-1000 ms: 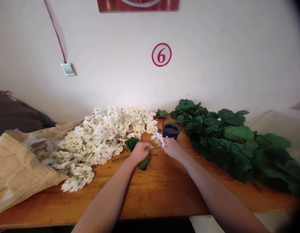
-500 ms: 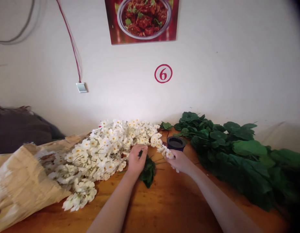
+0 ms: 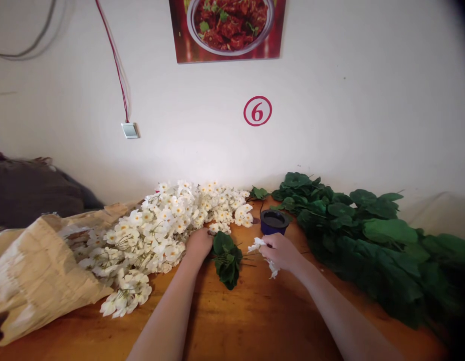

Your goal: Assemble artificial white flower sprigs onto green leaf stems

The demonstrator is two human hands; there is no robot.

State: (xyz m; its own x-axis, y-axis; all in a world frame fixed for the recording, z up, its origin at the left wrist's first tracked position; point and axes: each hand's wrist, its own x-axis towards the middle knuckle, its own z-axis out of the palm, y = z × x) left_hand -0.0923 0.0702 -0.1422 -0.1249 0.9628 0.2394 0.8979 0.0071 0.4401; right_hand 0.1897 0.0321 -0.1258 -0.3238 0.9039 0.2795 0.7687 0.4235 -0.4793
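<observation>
My right hand is closed around a sprig of white artificial flowers; blossoms stick out to its left and below it. My left hand rests at the right edge of a big heap of white flowers, fingers curled. A small dark bit shows at its fingertips, too small to name. Between the hands a bunch of green leaves lies on the wooden table, thin stems pointing right. Just beyond my right hand stands a dark blue pot with a black rim.
Brown paper wrapping surrounds the left end of the flower heap. A long pile of green leaves covers the right side of the table. Behind is a white wall; a dark cloth-like bundle sits at far left.
My left hand has moved left, off the leaf bunch to the flower heap. My right hand has turned with its flower sprig and shifted slightly right. The view has shifted a little.
</observation>
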